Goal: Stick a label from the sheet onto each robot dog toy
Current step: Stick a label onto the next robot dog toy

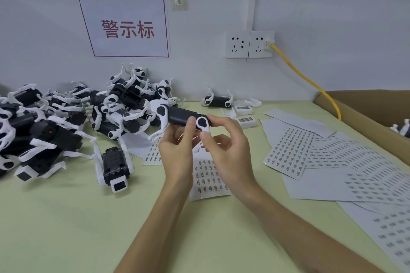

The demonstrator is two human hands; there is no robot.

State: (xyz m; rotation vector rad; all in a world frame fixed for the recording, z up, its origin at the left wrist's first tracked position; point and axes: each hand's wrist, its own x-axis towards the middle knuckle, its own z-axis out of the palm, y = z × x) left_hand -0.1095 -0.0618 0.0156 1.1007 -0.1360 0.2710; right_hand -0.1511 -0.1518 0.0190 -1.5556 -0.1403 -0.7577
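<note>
A black-and-white robot dog toy [180,116] is held up above the table, lying sideways with its white legs hanging down. My left hand [177,150] grips it from below, thumb on its side. My right hand [224,142] pinches the toy's right end by the white hip joint. Under my hands lies a label sheet [208,178] with rows of small barcode labels. A big pile of robot dog toys [66,122] fills the left of the table, and one toy [114,165] lies apart in front of it. I cannot see a label on the held toy.
Several more label sheets [332,162] spread over the right of the green table. One toy [218,101] lies near the wall with small white label rolls [243,108] beside it. A cardboard box [368,113] stands at the right edge. A yellow cable [310,82] runs from the wall socket.
</note>
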